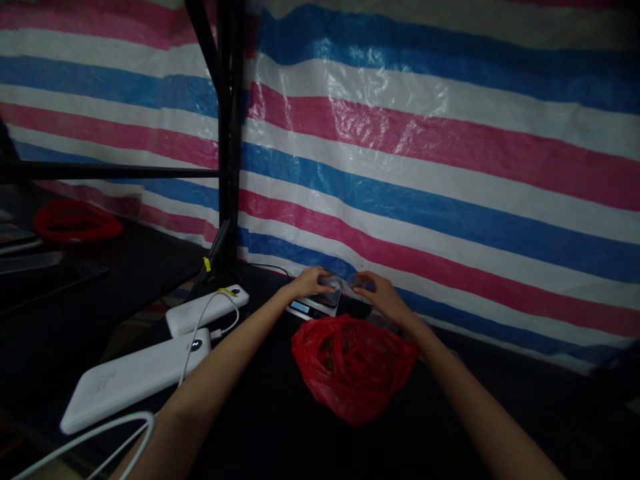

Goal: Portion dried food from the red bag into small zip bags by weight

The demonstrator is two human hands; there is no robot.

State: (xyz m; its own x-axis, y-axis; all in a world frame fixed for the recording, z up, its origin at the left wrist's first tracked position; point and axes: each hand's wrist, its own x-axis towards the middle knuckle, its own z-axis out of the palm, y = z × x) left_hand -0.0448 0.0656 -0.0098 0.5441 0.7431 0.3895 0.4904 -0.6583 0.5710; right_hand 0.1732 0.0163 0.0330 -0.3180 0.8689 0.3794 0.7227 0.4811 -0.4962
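A small scale with a lit display sits on the black tabletop near the striped sheet. Over its dark weighing plate, my left hand has its fingers curled round the near side of a crumpled clear plastic bag. My right hand, thumb and fingers bent together, grips the right side of that bag. What the bag contains is too dim to make out. Between my forearms lies a red plastic bag, its mouth open and small dark pieces inside.
Two white power banks with a white cable lie at my left. A black metal post rises behind them. Another red bag rests on the left-hand table. The striped plastic sheet walls off the back.
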